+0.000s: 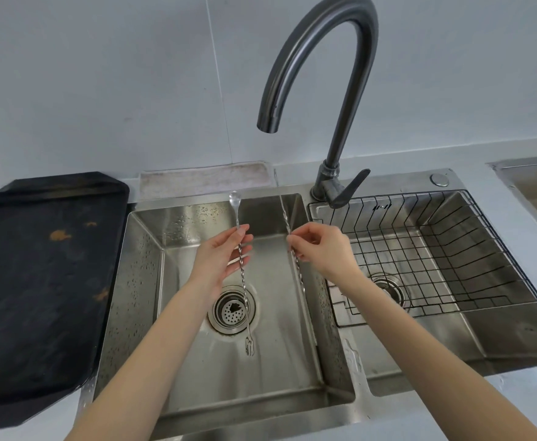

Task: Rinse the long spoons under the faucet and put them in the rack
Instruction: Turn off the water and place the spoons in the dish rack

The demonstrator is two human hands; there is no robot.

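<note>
Left hand [221, 259] pinches one long spoon [243, 281] by its twisted stem, bowl end up and forked end hanging over the drain [232, 310] of the left sink basin [140, 281]. Right hand [319, 249] grips a second long spoon [294, 259] the same way, just beside the wall between the two basins. Both hang upright, apart from each other, below and in front of the faucet [324, 74], whose spout opens over the left basin; no water appears to be running from it. To rinse well, the likely move is to bring each stem under the spout, turn it between the fingers so water reaches the twisted grooves, and hold the bowl and fork ends in the stream in turn. The wire rack [435, 249] sits in the right basin and holds nothing visible; thin stems could slip through its grid, so laying them across the wires seems safer than standing them up.
</note>
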